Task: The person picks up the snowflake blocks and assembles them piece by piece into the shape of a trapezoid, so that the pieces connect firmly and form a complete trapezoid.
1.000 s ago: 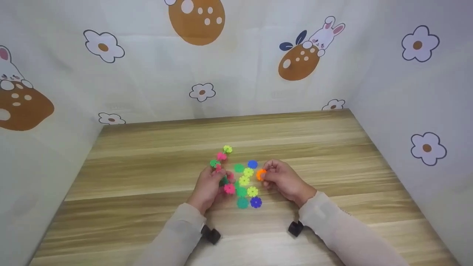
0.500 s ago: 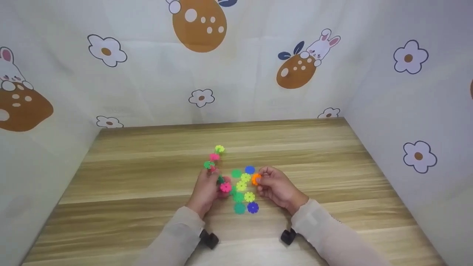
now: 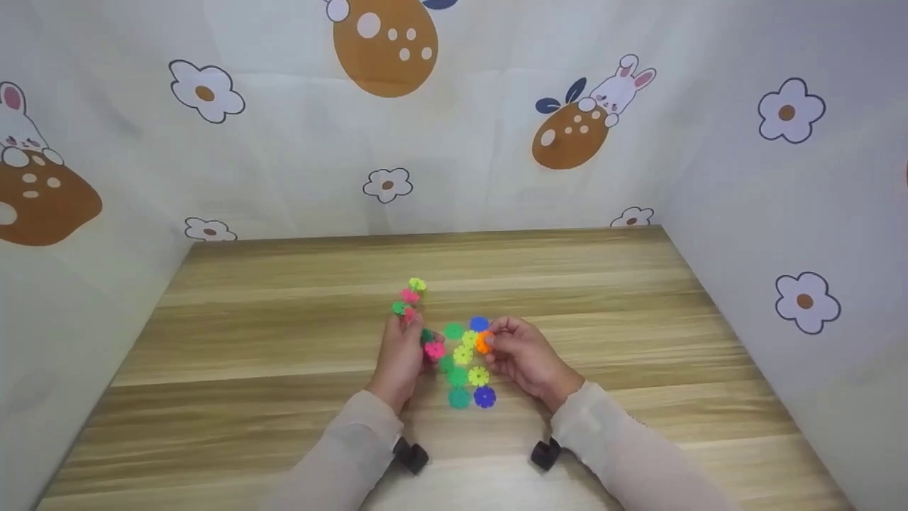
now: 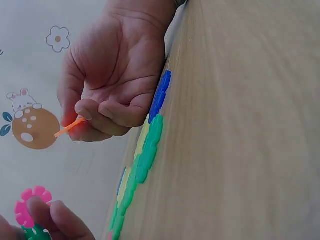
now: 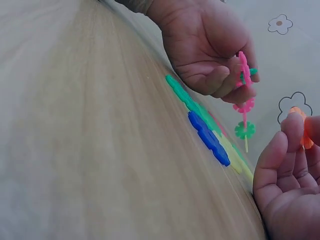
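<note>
Across the wooden table (image 3: 269, 326), your left hand (image 3: 402, 360) and right hand (image 3: 526, 355) had curled fingers: left gripped the linked chain (image 3: 410, 296) partway, presumably freeing its ends. Between them lay loose discs (image 3: 463, 355), apparently within easy reach; right pinched the raised orange disc (image 3: 483, 342), likely baring its slots. It had edged leftward since a second earlier.

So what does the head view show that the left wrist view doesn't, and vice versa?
Only the head view: the left sleeve and the yellow piece beyond the left hand. Only the left wrist view: the palm of the right hand. Both: that hand pinching an orange disc, the left hand with a pink disc, and green discs on the table.
</note>
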### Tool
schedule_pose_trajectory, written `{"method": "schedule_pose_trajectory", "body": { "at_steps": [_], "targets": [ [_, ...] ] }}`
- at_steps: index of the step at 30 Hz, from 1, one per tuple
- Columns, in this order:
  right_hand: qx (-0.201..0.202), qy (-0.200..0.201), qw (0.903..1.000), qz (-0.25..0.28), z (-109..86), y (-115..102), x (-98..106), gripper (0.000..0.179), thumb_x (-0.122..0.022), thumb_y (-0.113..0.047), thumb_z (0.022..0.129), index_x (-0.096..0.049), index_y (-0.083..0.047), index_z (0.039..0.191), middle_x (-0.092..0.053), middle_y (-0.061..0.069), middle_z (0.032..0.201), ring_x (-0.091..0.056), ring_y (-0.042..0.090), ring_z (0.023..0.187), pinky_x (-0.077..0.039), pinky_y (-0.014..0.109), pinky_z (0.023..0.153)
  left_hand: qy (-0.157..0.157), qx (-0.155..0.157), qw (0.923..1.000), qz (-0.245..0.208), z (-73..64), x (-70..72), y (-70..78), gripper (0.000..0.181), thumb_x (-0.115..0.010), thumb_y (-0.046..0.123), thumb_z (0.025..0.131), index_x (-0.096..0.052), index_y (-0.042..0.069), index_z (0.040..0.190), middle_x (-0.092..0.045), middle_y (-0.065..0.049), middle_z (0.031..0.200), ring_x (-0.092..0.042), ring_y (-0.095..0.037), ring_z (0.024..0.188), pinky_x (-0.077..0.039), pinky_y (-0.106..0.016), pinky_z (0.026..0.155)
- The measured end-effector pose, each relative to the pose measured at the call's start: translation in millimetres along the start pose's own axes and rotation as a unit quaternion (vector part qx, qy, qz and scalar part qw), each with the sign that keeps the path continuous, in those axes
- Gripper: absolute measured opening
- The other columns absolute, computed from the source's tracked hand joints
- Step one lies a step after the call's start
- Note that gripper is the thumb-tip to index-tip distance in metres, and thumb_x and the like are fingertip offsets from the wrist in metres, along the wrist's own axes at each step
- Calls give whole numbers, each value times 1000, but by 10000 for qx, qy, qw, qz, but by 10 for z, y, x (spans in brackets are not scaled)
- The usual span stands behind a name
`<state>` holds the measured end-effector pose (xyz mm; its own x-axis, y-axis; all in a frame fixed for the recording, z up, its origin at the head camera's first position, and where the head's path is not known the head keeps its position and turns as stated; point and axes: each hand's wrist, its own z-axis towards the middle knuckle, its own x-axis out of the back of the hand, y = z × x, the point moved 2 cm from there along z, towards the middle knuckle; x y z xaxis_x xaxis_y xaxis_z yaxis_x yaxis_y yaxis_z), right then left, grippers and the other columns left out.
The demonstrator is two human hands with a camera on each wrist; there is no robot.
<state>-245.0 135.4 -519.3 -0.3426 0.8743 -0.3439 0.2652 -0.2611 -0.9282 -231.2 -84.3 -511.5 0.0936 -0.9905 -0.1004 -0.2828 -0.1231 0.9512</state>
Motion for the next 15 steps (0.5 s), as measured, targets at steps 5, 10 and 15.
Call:
{"method": "schedule_pose_trajectory", "body": {
  "at_steps": [5,10,15],
  "targets": [
    [94,-33,9999,-63,-17,3,24,8,-62,-3,101,-60,-11,99,-66,-1,85,-69,12,71,-61,27,70,-415,-238,9985,-260,34,-10,-13,43,-42,31,115,-28,12,150,-58,-9,103,-63,-17,80,-60,-33,74],
    [122,-191,9997,-121,-13,14,19,5,-66,-7,101,-63,-9,99,-70,0,88,-73,14,79,-63,29,77,-793,-265,9952,-501,27,25,-33,50,-46,21,114,-22,16,157,-59,-7,96,-68,-18,81,-64,-40,84],
    [135,-276,9992,-262,-14,26,1,5,-69,-5,99,-65,-8,99,-72,1,91,-75,15,86,-63,30,82,-1164,-302,9910,-595,8,29,-46,54,-49,15,112,-19,14,157,-60,-6,99,-68,-18,87,-63,-43,90]
  ]
}}
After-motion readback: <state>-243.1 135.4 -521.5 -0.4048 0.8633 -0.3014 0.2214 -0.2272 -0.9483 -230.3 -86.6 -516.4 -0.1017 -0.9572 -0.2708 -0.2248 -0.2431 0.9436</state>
